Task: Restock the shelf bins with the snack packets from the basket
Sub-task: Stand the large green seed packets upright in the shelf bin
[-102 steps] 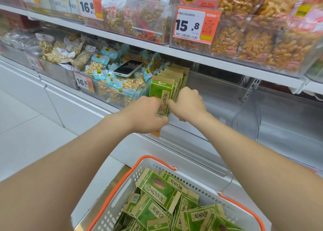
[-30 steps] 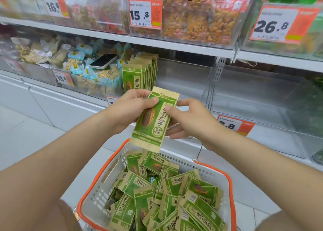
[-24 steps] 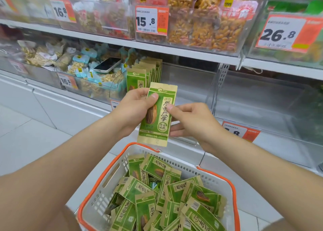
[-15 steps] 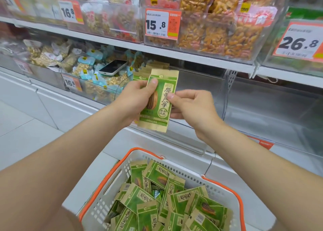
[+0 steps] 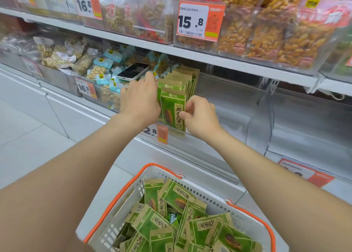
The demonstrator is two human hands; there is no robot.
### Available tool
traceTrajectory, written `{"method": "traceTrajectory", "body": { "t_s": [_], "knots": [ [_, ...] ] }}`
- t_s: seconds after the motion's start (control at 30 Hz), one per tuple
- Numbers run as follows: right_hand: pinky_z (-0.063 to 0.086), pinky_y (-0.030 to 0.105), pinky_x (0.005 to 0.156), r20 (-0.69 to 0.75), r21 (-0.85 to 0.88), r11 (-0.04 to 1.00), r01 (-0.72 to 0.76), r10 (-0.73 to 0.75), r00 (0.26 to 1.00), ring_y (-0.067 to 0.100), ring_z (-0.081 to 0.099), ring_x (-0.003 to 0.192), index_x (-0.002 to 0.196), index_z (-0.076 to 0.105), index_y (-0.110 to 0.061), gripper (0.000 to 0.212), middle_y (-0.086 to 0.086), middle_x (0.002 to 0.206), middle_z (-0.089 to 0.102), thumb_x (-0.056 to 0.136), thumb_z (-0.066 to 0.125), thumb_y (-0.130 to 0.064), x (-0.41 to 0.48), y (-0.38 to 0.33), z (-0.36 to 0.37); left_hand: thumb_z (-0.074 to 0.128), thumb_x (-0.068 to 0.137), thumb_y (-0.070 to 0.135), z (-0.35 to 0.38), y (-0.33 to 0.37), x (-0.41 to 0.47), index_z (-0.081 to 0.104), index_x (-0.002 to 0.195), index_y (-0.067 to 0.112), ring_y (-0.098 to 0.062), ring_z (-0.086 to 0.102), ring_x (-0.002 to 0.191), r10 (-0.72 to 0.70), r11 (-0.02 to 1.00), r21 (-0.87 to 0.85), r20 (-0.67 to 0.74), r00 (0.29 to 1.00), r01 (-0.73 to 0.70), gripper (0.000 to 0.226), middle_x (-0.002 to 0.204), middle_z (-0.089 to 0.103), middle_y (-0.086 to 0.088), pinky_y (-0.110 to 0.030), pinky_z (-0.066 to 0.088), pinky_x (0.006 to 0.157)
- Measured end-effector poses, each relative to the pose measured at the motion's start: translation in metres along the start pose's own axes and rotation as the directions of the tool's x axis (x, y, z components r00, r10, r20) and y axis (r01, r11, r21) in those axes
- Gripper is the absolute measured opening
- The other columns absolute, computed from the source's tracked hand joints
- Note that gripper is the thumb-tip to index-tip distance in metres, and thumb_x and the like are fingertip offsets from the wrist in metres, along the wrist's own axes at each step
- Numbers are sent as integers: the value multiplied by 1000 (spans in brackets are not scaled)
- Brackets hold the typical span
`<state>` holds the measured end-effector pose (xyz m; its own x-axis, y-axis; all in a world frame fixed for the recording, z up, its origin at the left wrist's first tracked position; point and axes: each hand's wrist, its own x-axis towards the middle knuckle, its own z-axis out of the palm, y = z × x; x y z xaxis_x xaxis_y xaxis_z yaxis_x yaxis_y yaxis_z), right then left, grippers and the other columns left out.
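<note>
Packet, flat green-and-kraft pouch, likely light, crinkly and a bit slick, stands upright at the front of the row of like packets in the clear plastic bin; its stiff sealed side edges look the best hold, not the soft middle. Right hand pinches its right edge between thumb and curled fingers; left hand lies against its left edge, grip hidden, cannot tell. Below, loose packets lie heaped in the white perforated basket with orange rim; a glossy phone rests on the neighbouring bin's snacks.
</note>
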<state>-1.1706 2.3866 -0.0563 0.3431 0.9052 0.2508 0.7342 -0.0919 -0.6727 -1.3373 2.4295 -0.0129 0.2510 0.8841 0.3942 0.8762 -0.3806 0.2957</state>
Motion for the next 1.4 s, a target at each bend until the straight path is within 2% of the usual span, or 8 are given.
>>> {"method": "traceTrajectory", "body": {
  "t_s": [0.1, 0.3, 0.57, 0.9, 1.1, 1.2, 1.3, 1.4],
  "knots": [
    [37, 31, 69, -53, -28, 999, -37, 35, 998, 25, 57, 89, 80, 62, -16, 21, 3, 86, 66, 91, 78, -26, 12, -1, 10, 64, 85, 0, 1, -7, 3, 52, 112, 17, -38, 51, 114, 44, 998, 39, 21, 999, -44, 34, 111, 62, -9, -50, 40, 91],
    [48, 33, 82, -54, -10, 1000, -21, 21, 998, 29, 65, 95, 67, 67, -16, 30, 3, 75, 71, 86, 84, -32, 30, -4, 29, 66, 85, 5, 10, -18, 7, 52, 141, 38, -37, 36, 122, 121, 984, 121, 98, 988, -132, 67, 132, 39, -9, -49, 36, 97],
    [46, 36, 84, -77, -52, 996, 66, -70, 995, 25, 59, 92, 71, 70, -18, 24, 0, 75, 70, 86, 83, -31, 30, -10, 30, 62, 92, 17, 12, -16, 1, 62, 130, 30, -39, 34, 126, 100, 973, 192, 129, 987, -124, 40, 132, 42, -6, -52, 35, 100],
    [52, 33, 71, 49, -137, 991, 4, 3, 999, 25, 67, 83, 68, 75, -13, 26, 5, 73, 71, 83, 87, -30, 28, 1, 25, 50, 94, 13, 11, -10, -9, 58, 135, 34, -39, 32, 127, 137, 933, 300, 218, 966, -200, 47, 134, 48, -6, -59, 29, 106],
    [57, 42, 73, 21, -210, 968, 136, -134, 991, 33, 61, 95, 84, 75, -18, 22, 5, 86, 70, 90, 54, -15, -1, -8, 0, 51, 93, 12, 8, -4, -19, 58, 133, 32, -40, 33, 127, 143, 926, 313, 219, 965, -209, 45, 133, 48, -7, -61, 29, 106],
    [56, 40, 66, -64, -268, 892, 364, -394, 917, 26, 63, 80, 90, 68, -23, 17, -4, 80, 68, 89, 52, -25, -33, -18, -24, 57, 90, 14, 4, 4, -28, 63, 121, 25, -37, 40, 116, 265, 937, 224, 43, 963, -268, 33, 119, 52, -7, -51, 37, 95],
    [54, 38, 59, 135, -307, 782, 542, -528, 838, 25, 62, 68, 81, 65, -25, 14, -7, 69, 64, 81, 54, -34, -74, -28, -53, 63, 85, 11, -2, 16, -43, 61, 95, 27, -33, 51, 97, 365, 930, 37, -23, 931, -365, 19, 94, 57, -1, -41, 40, 73],
    [53, 35, 57, 528, -364, 701, 613, -387, 756, 23, 59, 65, 74, 66, -23, 12, -5, 63, 61, 78, 60, -32, -108, -28, -71, 61, 82, 9, 2, 28, -65, 53, 84, 33, -29, 62, 87, 376, 923, 23, 144, 915, -383, 26, 85, 58, 7, -35, 40, 57]
  ]
}}
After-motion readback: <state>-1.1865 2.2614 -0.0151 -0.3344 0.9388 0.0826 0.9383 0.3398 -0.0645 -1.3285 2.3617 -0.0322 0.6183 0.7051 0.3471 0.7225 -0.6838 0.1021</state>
